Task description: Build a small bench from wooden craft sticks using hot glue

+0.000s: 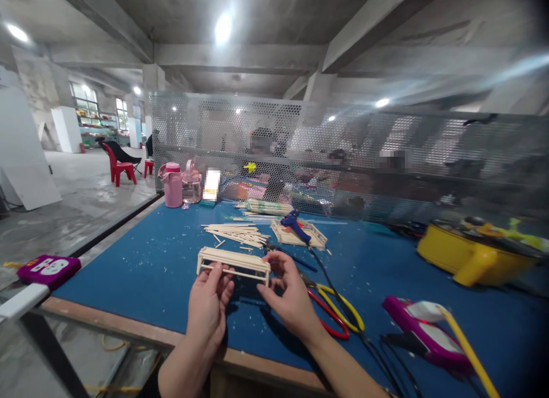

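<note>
A small stick frame (234, 263), shaped like a little bench with legs at each end, is held just above the near part of the blue mat (146, 266). The left hand (209, 305) has its fingers curled up against the frame's lower rail near the middle, thumb and fingertips closed on it. The right hand (288, 295) pinches the frame's right end, thumb and forefinger closed around the corner leg. Both forearms come up from the table's near edge, wrists bent slightly inward toward each other.

Just beyond the frame lies a loose pile of sticks (238, 234), and to its right a second stick piece (300, 235) with a blue glue gun (295, 225) resting on it, its cord trailing toward the near right. Scissors (332, 306) with red and yellow handles lie just beside the right wrist. Farther right sits a purple and white device (422, 329) with a yellow cable, and a yellow tub (472, 255) stands well apart near the far right edge.

At the back left of the mat stand a pink jug (172, 184) and a bundle of sticks (268, 207). A perforated metal screen (343, 140) runs along the far side, with people blurred behind it. A purple power strip (48, 270) sits off the left edge. The room is a concrete hall with ceiling lamps, and red chairs (122, 166) stand off to the left.
</note>
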The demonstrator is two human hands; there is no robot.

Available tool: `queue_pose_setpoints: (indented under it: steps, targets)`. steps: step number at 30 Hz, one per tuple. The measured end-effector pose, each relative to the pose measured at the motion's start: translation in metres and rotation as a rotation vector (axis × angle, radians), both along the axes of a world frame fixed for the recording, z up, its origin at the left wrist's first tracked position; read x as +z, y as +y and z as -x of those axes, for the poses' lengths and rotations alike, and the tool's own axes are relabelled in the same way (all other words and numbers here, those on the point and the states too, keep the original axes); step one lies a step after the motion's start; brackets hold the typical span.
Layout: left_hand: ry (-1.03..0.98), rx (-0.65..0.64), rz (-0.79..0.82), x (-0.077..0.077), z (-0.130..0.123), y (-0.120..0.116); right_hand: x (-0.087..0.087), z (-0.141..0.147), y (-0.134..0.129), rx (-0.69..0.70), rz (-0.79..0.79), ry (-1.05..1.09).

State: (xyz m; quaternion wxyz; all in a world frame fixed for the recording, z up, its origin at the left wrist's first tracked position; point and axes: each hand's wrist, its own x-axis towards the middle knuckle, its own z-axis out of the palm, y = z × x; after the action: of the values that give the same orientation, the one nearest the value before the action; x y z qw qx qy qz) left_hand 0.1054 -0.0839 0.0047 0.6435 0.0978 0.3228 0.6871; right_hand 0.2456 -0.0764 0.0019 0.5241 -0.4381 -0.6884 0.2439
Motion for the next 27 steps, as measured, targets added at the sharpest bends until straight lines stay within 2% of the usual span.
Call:
queue_pose_setpoints:
  steps: [7, 27]
  targets:
    - [0.026, -0.163, -0.093, 0.004, -0.024, -0.005, 0.003, 0.001, -0.002, 0.015, -0.001, 0.01]
    - [0.052, -0.182, -0.148, 0.001, -0.026, -0.002, 0.003, 0.002, -0.003, 0.016, 0.001, 0.036]
